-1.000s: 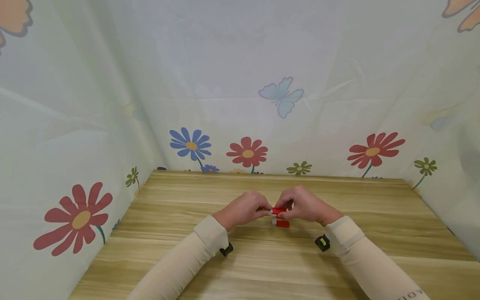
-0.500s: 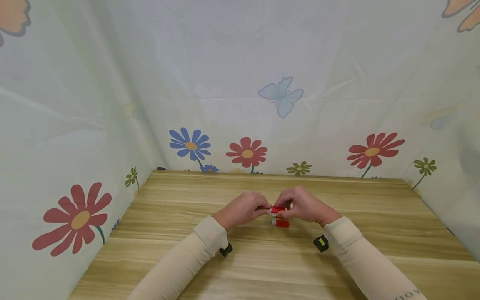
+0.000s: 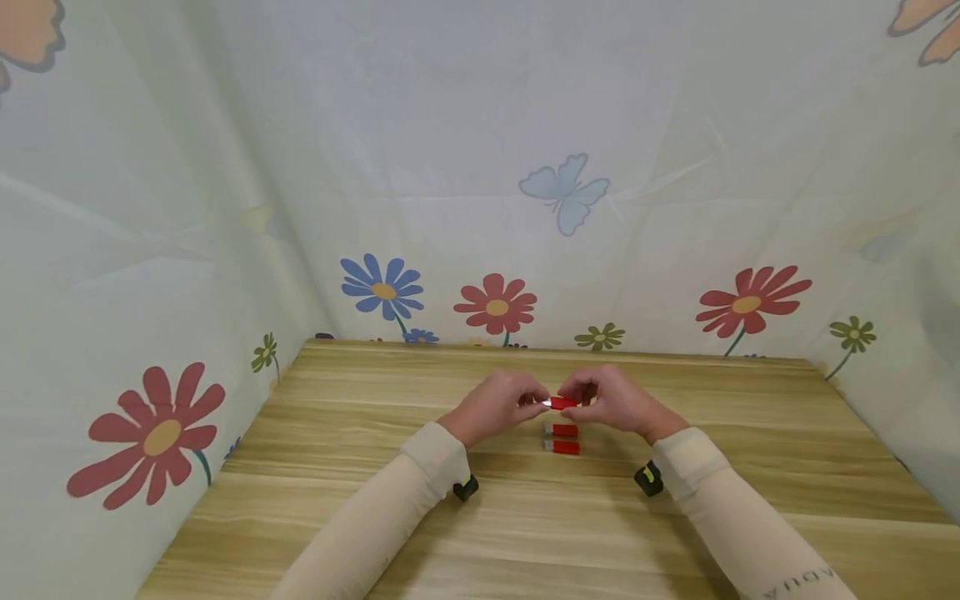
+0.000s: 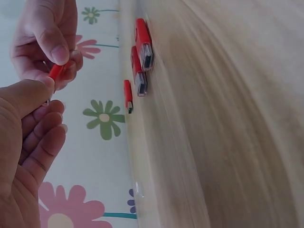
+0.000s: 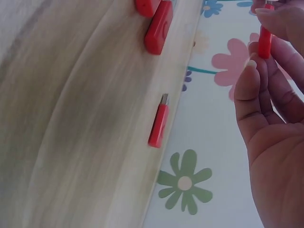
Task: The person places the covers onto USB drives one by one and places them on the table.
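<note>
A red USB flash drive [image 3: 559, 402] is held between both hands above the table. My left hand [image 3: 501, 406] pinches its silver connector end with thumb and finger; whether a clear cap sits there cannot be told. The red body lies in the pinch of my right hand [image 3: 618, 404]. Below, two red flash drives with clear caps, the nearer one [image 3: 564, 447] and the middle one [image 3: 564, 430], lie parallel on the table. The wrist views also show an uncapped flash drive [image 5: 159, 123] with its bare metal plug, lying farther back; the right hand seems to hide it in the head view.
The wood-grain table [image 3: 360, 392] ends at a white curtain [image 3: 420, 167] printed with flowers and a butterfly. Black wrist cameras, one on the left [image 3: 466, 487] and one on the right [image 3: 649, 479], hang beneath the cuffs near the tabletop.
Both hands have moved a little toward the far edge with the flash drive between them. The middle capped drive, partly covered by the right thumb before, now shows fully on the table.
</note>
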